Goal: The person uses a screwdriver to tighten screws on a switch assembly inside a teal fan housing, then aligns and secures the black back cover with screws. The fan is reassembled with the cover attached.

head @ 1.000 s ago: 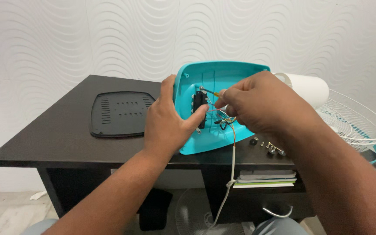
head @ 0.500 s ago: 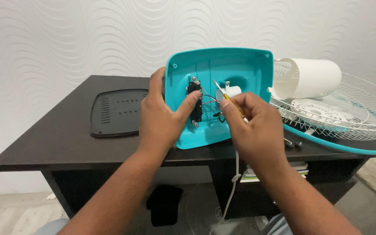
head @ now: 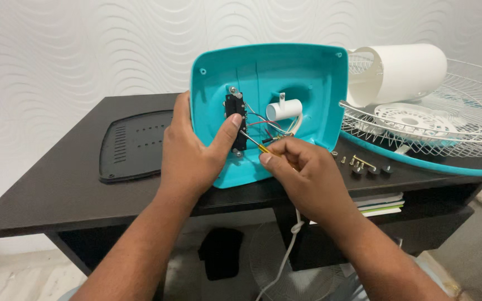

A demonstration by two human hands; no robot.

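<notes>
While gripped — fan base (head: 308,72) near table edge (head: 140,214)

A teal fan base shell (head: 285,78) is standing on the dark brown tabletop (head: 57,184), beside a white wire grille (head: 447,120) and a black panel (head: 135,145).

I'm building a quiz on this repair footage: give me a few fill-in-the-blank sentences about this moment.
1. The left hand steadies a ____-coloured housing.
2. The right hand holds a thin ____.
3. A black vented cover lies on the ____ side of the table.

Missing words: teal; screwdriver; left
</notes>
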